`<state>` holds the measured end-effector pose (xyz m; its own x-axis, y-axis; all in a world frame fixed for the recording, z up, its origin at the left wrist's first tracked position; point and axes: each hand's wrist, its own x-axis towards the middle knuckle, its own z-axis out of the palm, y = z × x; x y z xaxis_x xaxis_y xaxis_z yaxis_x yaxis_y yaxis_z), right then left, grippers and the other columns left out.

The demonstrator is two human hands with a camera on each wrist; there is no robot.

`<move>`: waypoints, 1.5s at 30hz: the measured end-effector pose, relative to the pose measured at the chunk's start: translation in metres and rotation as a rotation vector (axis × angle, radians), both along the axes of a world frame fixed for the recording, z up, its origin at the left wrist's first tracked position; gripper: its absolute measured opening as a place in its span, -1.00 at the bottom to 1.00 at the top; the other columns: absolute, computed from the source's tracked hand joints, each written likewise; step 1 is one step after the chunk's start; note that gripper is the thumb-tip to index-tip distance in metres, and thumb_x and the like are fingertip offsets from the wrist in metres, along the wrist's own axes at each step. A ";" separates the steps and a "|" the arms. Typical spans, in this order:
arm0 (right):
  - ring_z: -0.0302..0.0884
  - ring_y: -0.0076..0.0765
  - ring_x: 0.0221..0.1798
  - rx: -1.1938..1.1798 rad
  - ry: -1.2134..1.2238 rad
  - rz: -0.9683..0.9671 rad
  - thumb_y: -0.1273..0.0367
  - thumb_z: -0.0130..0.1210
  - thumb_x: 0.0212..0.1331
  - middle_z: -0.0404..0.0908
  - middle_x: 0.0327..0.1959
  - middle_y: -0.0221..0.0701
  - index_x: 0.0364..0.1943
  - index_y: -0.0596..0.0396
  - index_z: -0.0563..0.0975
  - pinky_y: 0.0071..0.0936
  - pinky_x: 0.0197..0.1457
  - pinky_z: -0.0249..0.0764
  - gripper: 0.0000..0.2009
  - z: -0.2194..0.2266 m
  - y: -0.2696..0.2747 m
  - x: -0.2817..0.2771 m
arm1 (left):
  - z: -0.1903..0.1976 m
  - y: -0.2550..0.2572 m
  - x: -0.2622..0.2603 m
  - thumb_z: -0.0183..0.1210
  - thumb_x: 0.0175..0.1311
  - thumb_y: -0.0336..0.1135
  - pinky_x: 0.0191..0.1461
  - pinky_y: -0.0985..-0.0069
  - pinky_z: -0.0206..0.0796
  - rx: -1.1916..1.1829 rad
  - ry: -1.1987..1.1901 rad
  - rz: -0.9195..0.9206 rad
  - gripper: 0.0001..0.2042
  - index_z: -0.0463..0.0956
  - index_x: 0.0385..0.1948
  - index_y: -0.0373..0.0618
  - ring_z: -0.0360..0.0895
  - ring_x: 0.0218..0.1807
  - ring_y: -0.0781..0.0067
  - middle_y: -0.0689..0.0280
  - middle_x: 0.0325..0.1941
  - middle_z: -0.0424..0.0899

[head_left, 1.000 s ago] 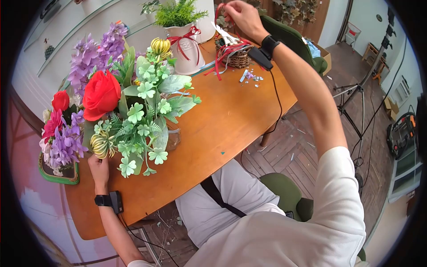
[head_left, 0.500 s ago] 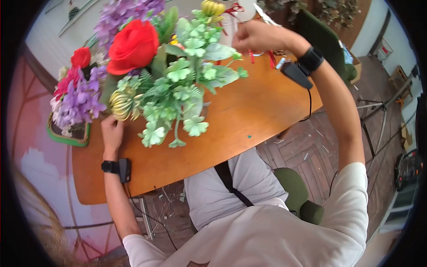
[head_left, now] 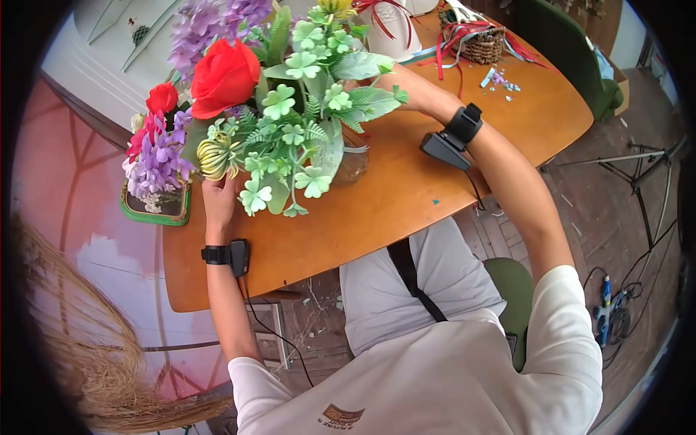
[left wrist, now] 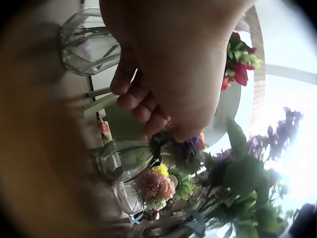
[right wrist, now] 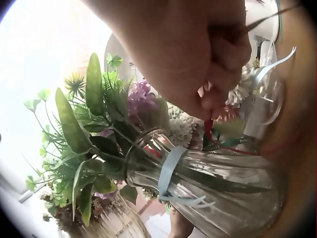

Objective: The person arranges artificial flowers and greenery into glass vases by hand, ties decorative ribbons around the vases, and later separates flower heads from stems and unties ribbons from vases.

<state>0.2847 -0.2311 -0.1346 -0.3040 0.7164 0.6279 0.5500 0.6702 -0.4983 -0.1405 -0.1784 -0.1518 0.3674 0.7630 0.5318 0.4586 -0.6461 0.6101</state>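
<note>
In the right wrist view, my right hand [right wrist: 183, 64] pinches a thin red ribbon [right wrist: 208, 133] that trails behind a ribbed glass vase [right wrist: 223, 203]. A pale blue ribbon [right wrist: 169, 171] circles the vase's neck. The head view has that hand largely hidden behind green leaves [head_left: 362, 65]. My left hand [head_left: 219, 201] is below a yellow-green flower [head_left: 219, 156], beside the red rose [head_left: 226, 78] bouquet. Its fingers curl in the left wrist view, where the hand [left wrist: 173, 64] is near purple flowers [left wrist: 188, 147]; whether it holds anything is unclear.
A wicker basket [head_left: 482, 47] with ribbons and scraps [head_left: 499, 78] is at the table's [head_left: 406, 203] far right. A white pot [head_left: 391, 32] stands behind the bouquet. At left is a green-rimmed mirror tray [head_left: 156, 217]. Another glass vase [left wrist: 86, 49] appears in the left wrist view.
My right hand has come down from above the basket, with the red ribbon, to behind the bouquet's leaves. My left hand stays by the yellow-green flower. The head view has shifted.
</note>
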 end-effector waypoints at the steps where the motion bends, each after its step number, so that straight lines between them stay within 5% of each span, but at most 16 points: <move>1: 0.60 -0.05 -0.27 -0.018 0.094 0.029 0.24 0.21 0.22 0.68 -0.32 -0.17 -0.15 0.17 0.61 -0.23 -0.12 0.51 -0.72 0.005 0.002 -0.003 | 0.006 -0.007 0.009 0.19 0.42 -0.39 -0.30 0.59 0.27 0.024 -0.043 -0.011 -0.87 0.58 -0.22 -0.29 0.44 -0.34 0.73 0.44 -0.36 0.62; 7: 0.60 -0.23 -0.24 -0.072 0.143 0.091 0.30 0.22 0.21 0.71 -0.23 -0.29 -0.17 0.15 0.61 -0.30 -0.08 0.53 -0.78 0.016 -0.005 -0.017 | 0.000 -0.007 -0.003 0.15 0.41 -0.43 -0.02 0.50 0.43 -0.345 0.299 0.082 -0.66 0.42 0.19 -0.21 0.52 -0.06 0.51 0.31 0.02 0.60; 9: 0.63 -0.30 -0.14 -0.124 0.245 0.074 0.37 0.22 0.20 0.72 -0.13 -0.31 -0.14 0.14 0.63 -0.31 -0.02 0.53 -0.80 0.015 -0.010 -0.021 | -0.030 0.005 -0.009 0.25 0.31 -0.40 0.24 0.37 0.35 -0.344 -0.016 -0.138 -0.52 0.36 0.24 -0.25 0.51 0.09 0.35 0.25 0.08 0.59; 10: 0.63 -0.35 -0.06 -0.179 0.314 0.157 0.41 0.22 0.20 0.72 -0.01 -0.32 -0.15 0.14 0.65 -0.31 0.01 0.52 -0.83 0.006 -0.003 -0.017 | -0.034 0.004 -0.011 0.25 0.31 -0.40 0.24 0.37 0.35 -0.356 -0.015 -0.118 -0.52 0.36 0.24 -0.25 0.51 0.09 0.35 0.25 0.08 0.59; 15: 0.66 -0.24 -0.32 -0.044 0.117 -0.064 0.20 0.16 0.24 0.70 -0.41 -0.14 -0.33 0.23 0.65 -0.27 -0.13 0.53 -0.70 0.001 -0.007 -0.015 | -0.029 -0.018 0.057 0.47 0.14 -0.37 0.23 0.41 0.33 -0.233 -0.155 -0.297 -0.45 0.43 0.15 -0.23 0.53 0.08 0.37 0.28 0.02 0.60; 17: 0.65 -0.18 -0.32 -0.210 0.118 -0.122 0.21 0.20 0.20 0.71 -0.41 -0.19 -0.33 0.21 0.66 -0.26 -0.16 0.52 -0.72 -0.001 0.000 -0.017 | -0.007 -0.038 0.094 0.44 0.22 -0.34 0.08 0.50 0.35 0.042 0.181 -0.053 -0.59 0.49 0.05 -0.19 0.46 -0.06 0.51 0.42 -0.10 0.56; 21: 0.54 -0.34 -0.55 0.043 0.315 0.210 0.26 0.21 0.22 0.64 -0.55 -0.22 -0.33 0.32 0.65 -0.27 -0.45 0.43 -0.70 0.001 -0.009 -0.022 | 0.003 -0.061 0.127 0.40 0.28 -0.31 -0.02 0.54 0.35 -0.167 -0.199 -0.201 -0.66 0.51 -0.01 -0.18 0.43 -0.14 0.54 0.45 -0.15 0.53; 22: 0.67 -0.05 -0.20 0.010 0.095 0.024 0.28 0.16 0.24 0.74 -0.29 -0.23 -0.25 0.18 0.67 -0.25 -0.05 0.54 -0.77 -0.009 -0.002 -0.022 | -0.009 -0.061 0.126 0.40 0.27 -0.31 -0.07 0.54 0.35 -0.153 -0.239 -0.057 -0.66 0.51 -0.01 -0.19 0.43 -0.17 0.55 0.44 -0.16 0.52; 23: 0.67 -0.05 -0.20 0.020 0.091 0.033 0.28 0.16 0.24 0.74 -0.29 -0.23 -0.25 0.18 0.67 -0.25 -0.05 0.54 -0.77 -0.008 -0.006 -0.025 | -0.010 -0.046 0.110 0.40 0.27 -0.30 -0.01 0.53 0.39 -0.002 0.167 0.091 -0.64 0.51 0.01 -0.20 0.48 -0.13 0.54 0.41 -0.12 0.56; 26: 0.66 0.02 -0.03 0.185 0.023 0.063 0.36 0.16 0.25 0.69 0.00 -0.21 0.02 0.13 0.59 -0.23 0.13 0.55 -0.72 -0.003 -0.015 -0.029 | -0.038 -0.038 0.099 0.38 0.28 -0.33 0.12 0.50 0.43 -0.126 -0.156 -0.164 -0.61 0.50 0.08 -0.21 0.54 -0.02 0.51 0.34 -0.03 0.61; 33: 0.62 -0.02 -0.19 0.010 -0.264 0.050 0.52 0.11 0.15 0.65 -0.14 -0.12 -0.12 0.20 0.56 -0.23 -0.09 0.56 -0.80 0.027 -0.049 -0.023 | -0.074 -0.035 0.093 0.32 0.20 -0.36 0.22 0.26 0.35 -0.027 0.318 -0.261 -0.56 0.43 0.10 -0.25 0.49 0.11 0.29 0.19 0.08 0.56; 35: 0.58 -0.03 -0.22 0.033 -0.127 0.091 0.53 0.10 0.17 0.63 -0.20 -0.13 -0.13 0.22 0.55 -0.26 -0.08 0.54 -0.82 0.020 -0.042 -0.027 | -0.072 -0.036 0.104 0.36 0.14 -0.29 0.24 0.20 0.32 -0.077 0.139 -0.289 -0.55 0.47 0.05 -0.22 0.49 0.08 0.19 0.16 0.06 0.57; 36: 0.55 -0.05 0.12 -0.400 -0.297 0.052 0.22 0.32 0.11 0.58 0.16 -0.20 0.19 0.06 0.51 -0.26 0.24 0.46 -0.47 0.033 -0.041 -0.015 | -0.066 -0.041 0.110 0.36 0.14 -0.30 0.25 0.21 0.32 -0.083 0.014 -0.315 -0.59 0.49 0.01 -0.21 0.48 0.08 0.22 0.16 0.05 0.57; 37: 0.51 -0.12 0.24 -0.441 -0.060 0.161 0.21 0.35 0.12 0.54 0.26 -0.26 0.27 0.04 0.46 -0.30 0.34 0.40 -0.40 0.014 -0.034 -0.010 | -0.052 -0.048 0.119 0.34 0.18 -0.34 0.22 0.28 0.35 -0.040 -0.017 -0.322 -0.63 0.48 0.00 -0.22 0.49 0.06 0.30 0.20 0.04 0.58; 40: 0.47 -0.39 0.26 -0.566 0.187 0.213 0.21 0.47 0.06 0.58 0.23 -0.33 0.45 0.19 0.26 -0.35 0.41 0.32 -0.13 0.022 -0.043 -0.010 | 0.004 -0.077 0.130 0.28 0.27 -0.42 0.17 0.38 0.40 -0.253 -0.107 -0.356 -0.66 0.45 0.04 -0.25 0.52 0.04 0.42 0.27 0.03 0.60; 45: 0.54 -0.31 0.17 -0.450 0.019 0.022 0.25 0.40 0.13 0.62 0.14 -0.27 0.35 0.17 0.36 -0.33 0.32 0.41 -0.29 0.022 -0.037 -0.013 | 0.007 -0.083 0.138 0.31 0.23 -0.45 0.22 0.38 0.39 -0.233 -0.250 -0.377 -0.63 0.47 0.06 -0.24 0.51 0.07 0.43 0.25 0.07 0.59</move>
